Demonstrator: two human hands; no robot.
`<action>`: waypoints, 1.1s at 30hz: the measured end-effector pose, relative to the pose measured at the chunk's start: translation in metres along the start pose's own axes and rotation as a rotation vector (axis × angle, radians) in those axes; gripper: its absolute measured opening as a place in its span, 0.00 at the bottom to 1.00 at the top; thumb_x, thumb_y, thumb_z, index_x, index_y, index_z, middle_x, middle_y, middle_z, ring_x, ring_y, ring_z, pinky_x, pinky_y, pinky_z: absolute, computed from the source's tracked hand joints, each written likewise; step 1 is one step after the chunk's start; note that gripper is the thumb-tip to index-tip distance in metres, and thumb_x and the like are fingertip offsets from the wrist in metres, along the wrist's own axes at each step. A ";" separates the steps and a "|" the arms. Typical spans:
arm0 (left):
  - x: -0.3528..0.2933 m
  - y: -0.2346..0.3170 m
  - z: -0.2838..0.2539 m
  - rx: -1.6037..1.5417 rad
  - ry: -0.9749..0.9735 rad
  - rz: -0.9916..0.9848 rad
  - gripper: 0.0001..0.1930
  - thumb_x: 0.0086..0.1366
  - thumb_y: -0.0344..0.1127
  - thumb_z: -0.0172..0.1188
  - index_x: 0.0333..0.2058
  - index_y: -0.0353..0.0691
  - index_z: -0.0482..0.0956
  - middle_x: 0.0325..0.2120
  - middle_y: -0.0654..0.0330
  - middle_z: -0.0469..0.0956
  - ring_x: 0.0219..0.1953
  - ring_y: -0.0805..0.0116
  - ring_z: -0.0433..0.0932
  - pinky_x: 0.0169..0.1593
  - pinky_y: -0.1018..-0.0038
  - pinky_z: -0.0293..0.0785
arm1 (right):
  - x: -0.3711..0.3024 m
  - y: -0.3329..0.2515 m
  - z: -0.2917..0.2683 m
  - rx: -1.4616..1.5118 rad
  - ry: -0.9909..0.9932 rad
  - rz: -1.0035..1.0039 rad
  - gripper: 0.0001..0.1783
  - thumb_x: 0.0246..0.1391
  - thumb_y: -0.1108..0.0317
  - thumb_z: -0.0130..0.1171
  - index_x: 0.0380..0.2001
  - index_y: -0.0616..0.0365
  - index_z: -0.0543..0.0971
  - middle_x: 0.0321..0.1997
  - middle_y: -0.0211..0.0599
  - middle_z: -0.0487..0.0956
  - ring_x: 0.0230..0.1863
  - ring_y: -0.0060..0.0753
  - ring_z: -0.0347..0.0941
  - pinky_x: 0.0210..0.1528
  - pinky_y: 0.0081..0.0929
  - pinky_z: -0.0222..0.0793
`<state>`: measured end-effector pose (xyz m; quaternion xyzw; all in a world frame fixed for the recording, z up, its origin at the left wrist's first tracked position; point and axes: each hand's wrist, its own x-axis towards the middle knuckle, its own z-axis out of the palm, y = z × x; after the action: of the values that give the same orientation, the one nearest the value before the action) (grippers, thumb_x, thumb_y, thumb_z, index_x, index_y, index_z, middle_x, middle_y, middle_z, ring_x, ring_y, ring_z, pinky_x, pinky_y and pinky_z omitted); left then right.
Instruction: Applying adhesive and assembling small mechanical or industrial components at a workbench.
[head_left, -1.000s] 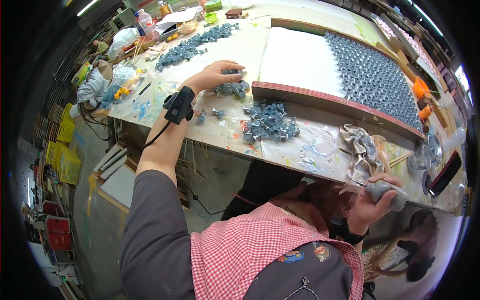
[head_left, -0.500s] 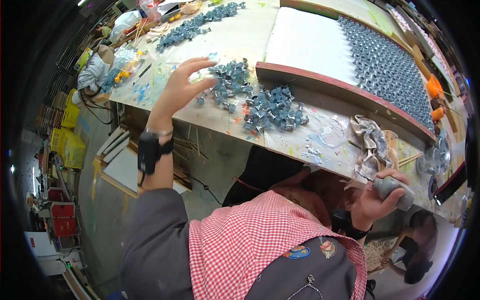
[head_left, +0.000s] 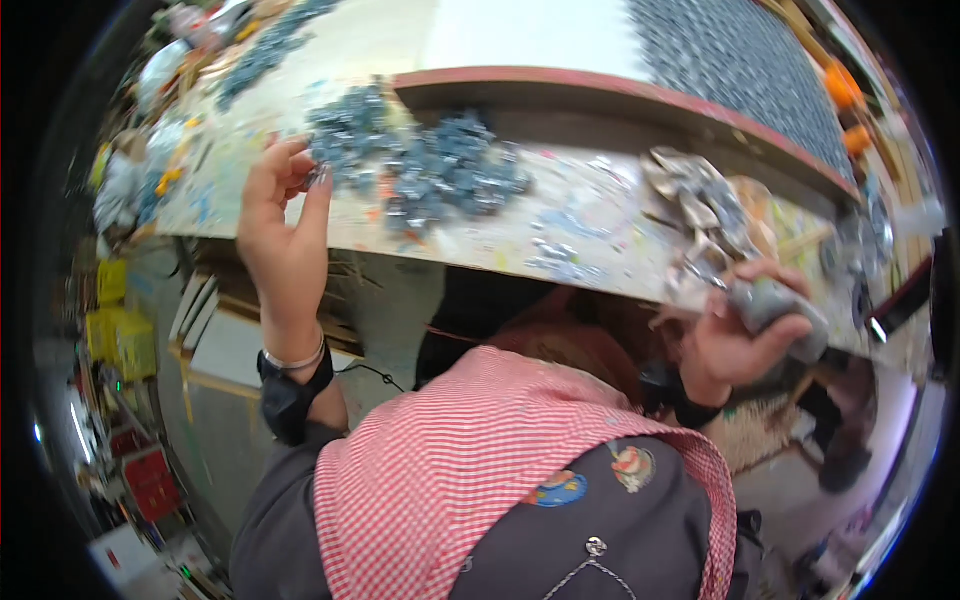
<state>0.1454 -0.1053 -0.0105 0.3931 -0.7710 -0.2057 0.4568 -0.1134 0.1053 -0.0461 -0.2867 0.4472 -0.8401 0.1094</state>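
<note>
While the left hand (head_left: 285,245) pinched a small piece (head_left: 315,176) near the worktop's (head_left: 350,222) front edge and the right hand (head_left: 715,345) gripped a bottle (head_left: 765,300) farther right along it, the piece seemed light and stiff, best held by its sides.

Two hands (head_left: 283,245), one bottle (head_left: 765,303), one rag (head_left: 700,195); blue-grey pieces (head_left: 455,175) uncountable.

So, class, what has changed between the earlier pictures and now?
The left hand has drawn back leftward, toward the body, from over the blue-grey pieces; its open grip has closed, apparently on a small shiny piece. The right hand still holds the grey bottle; the crumpled cloth stays put.
</note>
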 end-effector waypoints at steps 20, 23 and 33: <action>-0.041 0.086 0.123 -0.655 -0.591 -0.003 0.11 0.48 0.16 0.58 0.32 0.32 0.77 0.32 0.56 0.76 0.33 0.73 0.75 0.35 0.81 0.75 | 0.009 0.008 -0.008 -0.094 0.005 -0.772 0.30 0.55 0.43 0.37 0.38 0.65 0.63 0.30 0.48 0.71 0.17 0.33 0.68 0.12 0.19 0.63; -0.046 0.081 0.124 -0.723 -0.581 -0.133 0.11 0.48 0.16 0.58 0.32 0.31 0.77 0.32 0.56 0.76 0.33 0.73 0.76 0.36 0.81 0.74 | 0.007 -0.004 0.002 0.141 -0.250 -0.633 0.30 0.55 0.43 0.39 0.39 0.65 0.63 0.30 0.47 0.71 0.20 0.32 0.69 0.14 0.21 0.65; -0.041 0.078 0.122 -0.604 -0.701 0.064 0.13 0.45 0.13 0.58 0.32 0.29 0.74 0.34 0.52 0.75 0.39 0.67 0.75 0.42 0.77 0.73 | 0.004 0.020 0.000 -0.184 -0.138 -0.199 0.29 0.55 0.43 0.37 0.39 0.63 0.60 0.25 0.52 0.71 0.13 0.27 0.62 0.15 0.17 0.63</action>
<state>0.0186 -0.0307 -0.0407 0.1253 -0.7962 -0.5275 0.2685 -0.1183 0.0925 -0.0607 -0.3957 0.4829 -0.7806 0.0293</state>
